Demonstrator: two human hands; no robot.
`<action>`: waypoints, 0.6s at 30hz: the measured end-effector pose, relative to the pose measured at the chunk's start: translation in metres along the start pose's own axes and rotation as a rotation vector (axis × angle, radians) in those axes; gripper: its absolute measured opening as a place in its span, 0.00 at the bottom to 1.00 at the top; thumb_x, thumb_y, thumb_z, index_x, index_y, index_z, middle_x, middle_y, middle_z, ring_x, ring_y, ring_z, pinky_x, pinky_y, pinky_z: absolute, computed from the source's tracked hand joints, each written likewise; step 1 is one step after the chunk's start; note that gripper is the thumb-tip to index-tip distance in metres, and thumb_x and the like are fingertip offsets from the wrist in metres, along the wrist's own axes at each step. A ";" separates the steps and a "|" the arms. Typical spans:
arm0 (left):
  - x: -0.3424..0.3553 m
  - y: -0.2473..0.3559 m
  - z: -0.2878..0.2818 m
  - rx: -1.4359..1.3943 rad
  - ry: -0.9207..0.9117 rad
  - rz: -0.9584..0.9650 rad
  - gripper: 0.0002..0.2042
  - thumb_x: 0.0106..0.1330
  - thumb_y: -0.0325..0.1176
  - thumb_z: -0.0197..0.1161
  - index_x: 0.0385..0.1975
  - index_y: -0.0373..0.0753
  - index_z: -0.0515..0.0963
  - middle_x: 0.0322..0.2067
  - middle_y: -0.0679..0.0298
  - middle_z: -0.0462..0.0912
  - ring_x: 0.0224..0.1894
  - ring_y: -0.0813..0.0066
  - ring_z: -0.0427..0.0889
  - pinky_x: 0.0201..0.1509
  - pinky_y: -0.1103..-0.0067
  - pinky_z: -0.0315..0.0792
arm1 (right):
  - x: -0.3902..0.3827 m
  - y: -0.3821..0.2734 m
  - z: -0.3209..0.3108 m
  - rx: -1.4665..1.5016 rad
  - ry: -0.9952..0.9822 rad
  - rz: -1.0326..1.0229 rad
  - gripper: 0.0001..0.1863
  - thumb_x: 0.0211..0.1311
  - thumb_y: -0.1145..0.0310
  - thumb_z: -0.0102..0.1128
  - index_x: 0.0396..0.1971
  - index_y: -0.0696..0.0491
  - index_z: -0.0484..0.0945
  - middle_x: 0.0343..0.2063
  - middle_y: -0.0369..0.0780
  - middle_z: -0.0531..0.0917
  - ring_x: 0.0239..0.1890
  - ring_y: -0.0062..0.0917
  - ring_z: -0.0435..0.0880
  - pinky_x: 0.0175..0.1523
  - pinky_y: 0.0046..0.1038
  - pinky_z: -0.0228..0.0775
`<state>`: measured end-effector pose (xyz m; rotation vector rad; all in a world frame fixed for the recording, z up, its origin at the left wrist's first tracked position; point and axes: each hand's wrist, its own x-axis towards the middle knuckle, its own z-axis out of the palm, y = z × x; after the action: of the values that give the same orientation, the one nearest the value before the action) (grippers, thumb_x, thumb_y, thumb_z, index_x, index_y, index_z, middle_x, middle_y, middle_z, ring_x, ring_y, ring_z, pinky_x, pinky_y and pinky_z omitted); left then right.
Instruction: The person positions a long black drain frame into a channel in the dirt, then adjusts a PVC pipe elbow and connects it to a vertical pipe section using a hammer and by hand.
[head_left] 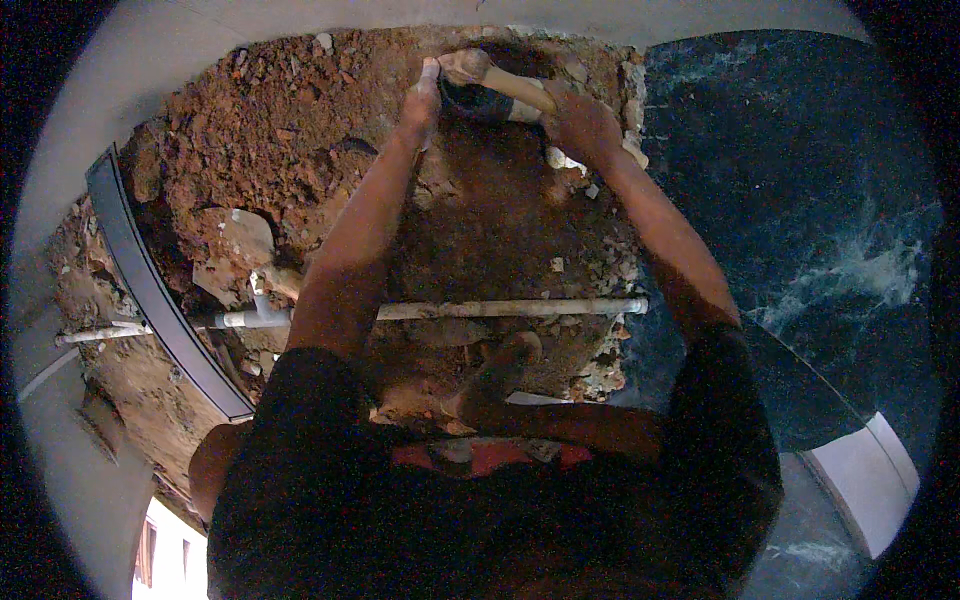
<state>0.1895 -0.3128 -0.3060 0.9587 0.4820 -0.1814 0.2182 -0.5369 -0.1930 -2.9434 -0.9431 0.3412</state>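
Both my arms reach to the far part of a dug-up patch of earth. My right hand point(580, 125) is closed round a pale tan rod point(515, 88) with a rounded, dusty knob point(465, 66) at its left end. Under the rod sits a dark, round-mouthed piece point(472, 103) with a pale collar towards the right hand. At the left side of this dark piece is my left hand point(424, 98), its thumb pointing up and away. The other fingers of that hand are hidden, so its grip on the dark piece does not show.
A long pale pipe point(510, 309) crosses the dirt nearer me, with a grey tee fitting point(262, 308) on it. A curved grey strip point(165, 290) lies over the rubble at left. Dark marbled floor point(790, 200) borders the right. A white slab point(862, 485) is at lower right.
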 end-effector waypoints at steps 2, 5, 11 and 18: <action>-0.008 0.008 0.006 0.018 0.028 0.024 0.29 0.72 0.56 0.35 0.54 0.36 0.71 0.48 0.61 0.77 0.50 0.71 0.74 0.58 0.76 0.65 | -0.006 0.001 0.004 -0.018 0.144 -0.082 0.21 0.58 0.59 0.56 0.51 0.48 0.66 0.34 0.45 0.82 0.31 0.43 0.82 0.35 0.43 0.75; -0.007 0.009 0.007 -0.027 -0.030 0.082 0.29 0.72 0.56 0.35 0.54 0.37 0.71 0.48 0.61 0.77 0.49 0.70 0.75 0.58 0.76 0.65 | -0.003 -0.002 0.005 -0.055 0.055 -0.121 0.19 0.58 0.59 0.56 0.47 0.48 0.66 0.32 0.46 0.81 0.31 0.44 0.82 0.35 0.44 0.75; 0.017 -0.015 -0.012 -0.054 0.044 0.051 0.31 0.69 0.60 0.36 0.52 0.38 0.73 0.47 0.61 0.77 0.49 0.68 0.75 0.59 0.76 0.65 | 0.014 -0.004 0.016 -0.085 0.039 -0.117 0.17 0.58 0.58 0.56 0.44 0.50 0.68 0.30 0.46 0.79 0.30 0.44 0.81 0.33 0.42 0.75; -0.003 -0.013 0.007 -0.134 -0.164 0.121 0.30 0.69 0.58 0.38 0.50 0.37 0.74 0.47 0.60 0.78 0.48 0.69 0.75 0.59 0.74 0.66 | 0.021 0.051 0.074 -0.183 0.171 -0.185 0.17 0.59 0.60 0.54 0.44 0.53 0.70 0.28 0.45 0.80 0.28 0.41 0.81 0.31 0.39 0.75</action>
<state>0.1841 -0.3262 -0.3107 0.8312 0.2806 -0.1156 0.2478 -0.5689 -0.2740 -2.9493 -1.2701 -0.0041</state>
